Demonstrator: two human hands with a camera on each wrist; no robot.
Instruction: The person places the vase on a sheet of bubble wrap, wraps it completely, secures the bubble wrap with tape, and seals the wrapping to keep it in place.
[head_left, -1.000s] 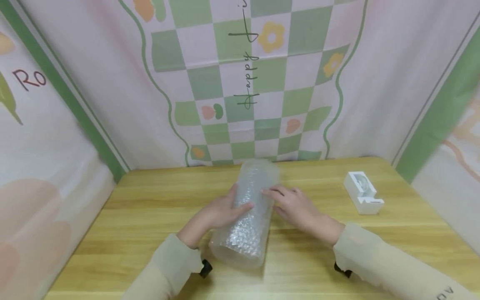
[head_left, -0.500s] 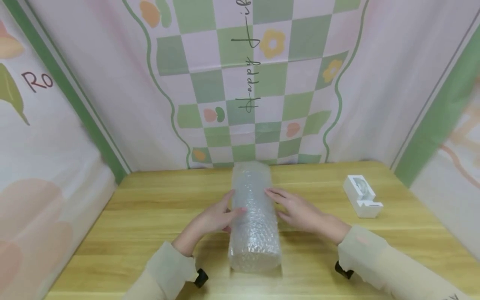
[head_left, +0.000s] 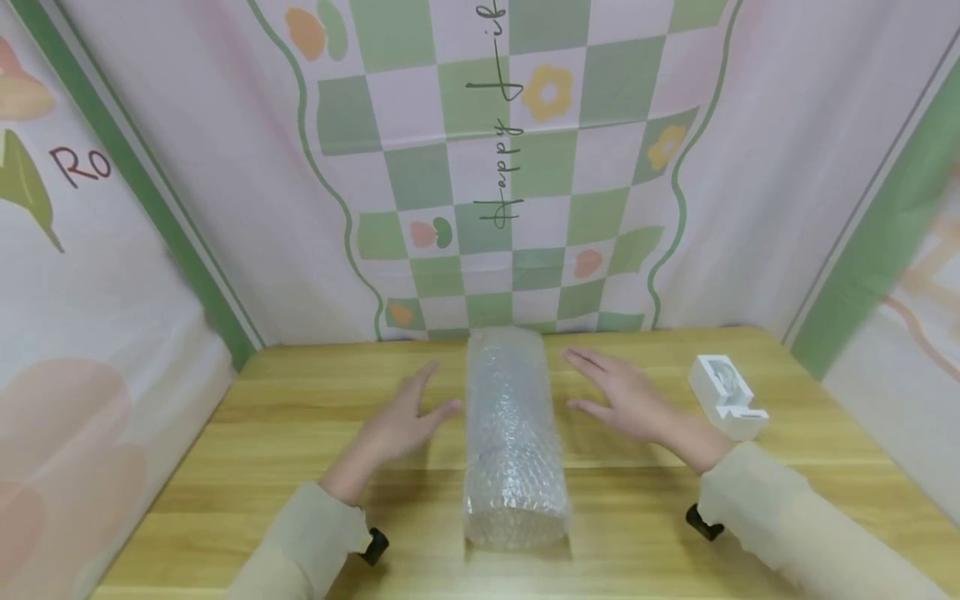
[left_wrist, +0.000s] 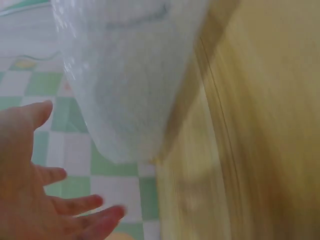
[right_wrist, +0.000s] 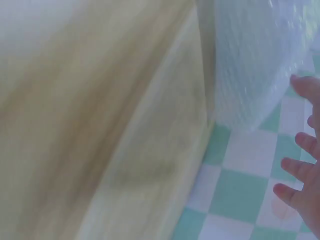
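Observation:
A roll of bubble wrap [head_left: 513, 442] lies lengthwise on the wooden table, one end toward me and the other near the back edge. To its left, my left hand [head_left: 397, 421] is held apart from it with fingers straight and thumb spread. My right hand [head_left: 626, 396] is on the other side, also off the roll, its fingers extended. In the left wrist view the roll [left_wrist: 130, 75] shows beyond the spread fingers of the left hand [left_wrist: 55, 190]. The right wrist view has the roll [right_wrist: 260, 60] beside the fingertips of the right hand [right_wrist: 305, 150].
A white tape dispenser [head_left: 727, 396] with a roll of clear tape stands at the right of the table [head_left: 300, 417]. Behind the table hangs a green and white checkered curtain [head_left: 480, 167]. Printed fabric [head_left: 75, 317] also closes in the left and right sides.
The roll, tilted a second ago, has been turned straight. Both hands have let go of it and moved apart to either side.

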